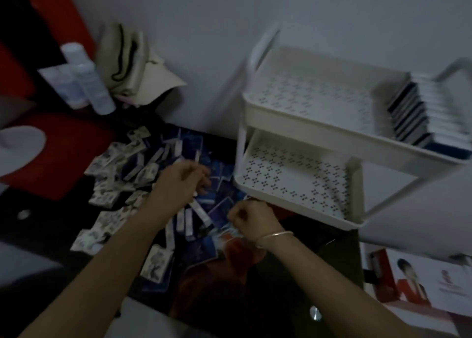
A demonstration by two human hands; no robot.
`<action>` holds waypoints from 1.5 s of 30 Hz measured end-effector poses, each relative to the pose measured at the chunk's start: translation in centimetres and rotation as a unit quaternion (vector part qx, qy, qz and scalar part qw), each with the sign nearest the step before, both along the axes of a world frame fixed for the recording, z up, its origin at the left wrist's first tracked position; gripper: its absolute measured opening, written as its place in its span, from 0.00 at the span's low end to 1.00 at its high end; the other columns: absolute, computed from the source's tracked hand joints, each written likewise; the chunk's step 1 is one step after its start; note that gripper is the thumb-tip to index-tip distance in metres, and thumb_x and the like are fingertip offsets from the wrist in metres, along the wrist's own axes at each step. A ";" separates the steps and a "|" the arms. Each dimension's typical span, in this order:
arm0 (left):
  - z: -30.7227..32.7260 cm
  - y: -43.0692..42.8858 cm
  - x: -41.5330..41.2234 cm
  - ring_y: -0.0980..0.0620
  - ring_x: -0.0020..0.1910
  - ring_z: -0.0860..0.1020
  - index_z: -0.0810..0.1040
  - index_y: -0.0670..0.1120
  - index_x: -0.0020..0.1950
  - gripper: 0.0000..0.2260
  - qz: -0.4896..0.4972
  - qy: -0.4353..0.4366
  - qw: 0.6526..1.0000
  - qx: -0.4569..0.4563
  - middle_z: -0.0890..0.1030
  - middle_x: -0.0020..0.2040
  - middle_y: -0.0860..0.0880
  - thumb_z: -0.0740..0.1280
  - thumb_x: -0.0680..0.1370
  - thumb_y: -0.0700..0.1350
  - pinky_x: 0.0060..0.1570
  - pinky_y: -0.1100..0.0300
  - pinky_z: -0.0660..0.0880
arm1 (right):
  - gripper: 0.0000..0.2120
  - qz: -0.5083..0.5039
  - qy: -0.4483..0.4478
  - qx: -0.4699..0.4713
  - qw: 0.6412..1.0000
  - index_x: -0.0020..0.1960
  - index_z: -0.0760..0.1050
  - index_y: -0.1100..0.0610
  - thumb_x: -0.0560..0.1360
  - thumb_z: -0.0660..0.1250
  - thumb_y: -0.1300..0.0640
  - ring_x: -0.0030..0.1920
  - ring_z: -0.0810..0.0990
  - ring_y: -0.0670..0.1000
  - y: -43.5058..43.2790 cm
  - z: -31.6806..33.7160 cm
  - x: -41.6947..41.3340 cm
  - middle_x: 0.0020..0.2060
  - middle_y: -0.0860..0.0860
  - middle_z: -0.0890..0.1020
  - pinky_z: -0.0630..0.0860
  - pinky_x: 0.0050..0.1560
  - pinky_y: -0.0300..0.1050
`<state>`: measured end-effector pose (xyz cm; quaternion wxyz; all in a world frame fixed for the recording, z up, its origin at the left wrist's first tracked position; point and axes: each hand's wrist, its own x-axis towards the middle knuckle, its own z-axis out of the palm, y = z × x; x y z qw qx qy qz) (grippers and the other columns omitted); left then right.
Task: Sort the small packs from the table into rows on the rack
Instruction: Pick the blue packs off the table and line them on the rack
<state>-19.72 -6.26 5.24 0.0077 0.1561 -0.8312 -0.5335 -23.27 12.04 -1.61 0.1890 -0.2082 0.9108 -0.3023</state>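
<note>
Rack (301, 112) on the right is plain white, shelves punched with little clusters of dark dots. The row of packs (419, 115) at far right in its top shelf has navy-black faces and white edges. The loose pile on the glossy black worktop (339, 261) comes in two looks: pale packs (109, 220) with a grey-black printed figure on the left, deep blue packs (219, 210) mid-frame. Upper left there's a beige cap (132, 64) with a black squiggle. Lower right, a white and red box (413, 281). Silver bangle (277, 235) near centre.
</note>
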 end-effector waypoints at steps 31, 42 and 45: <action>-13.7 -5.6 3.1 0.45 0.48 0.77 0.74 0.45 0.59 0.12 -0.037 -0.040 0.943 -0.327 0.75 0.55 0.44 0.66 0.76 0.40 0.41 0.54 0.74 | 0.22 -0.247 -0.035 -0.073 0.966 0.51 0.67 0.43 0.65 0.76 0.50 0.50 0.79 0.52 -1.4 -10.6 5.9 0.51 0.49 0.77 0.78 0.51 0.55; -1.7 -2.9 0.0 0.51 0.51 0.81 0.73 0.57 0.64 0.18 -0.068 0.118 0.981 0.135 0.81 0.53 0.47 0.66 0.78 0.39 0.51 0.57 0.79 | 0.23 -0.204 0.064 -0.290 0.933 0.64 0.67 0.50 0.73 0.71 0.60 0.46 0.80 0.35 1.4 4.5 2.3 0.49 0.42 0.75 0.79 0.41 0.34; 1.6 0.0 -1.6 0.50 0.55 0.81 0.73 0.61 0.62 0.18 -0.098 0.157 0.966 0.180 0.81 0.56 0.46 0.66 0.79 0.40 0.52 0.53 0.78 | 0.22 -0.186 0.124 -0.309 0.924 0.63 0.67 0.49 0.73 0.71 0.58 0.47 0.81 0.40 3.0 8.5 1.7 0.52 0.41 0.76 0.80 0.39 0.38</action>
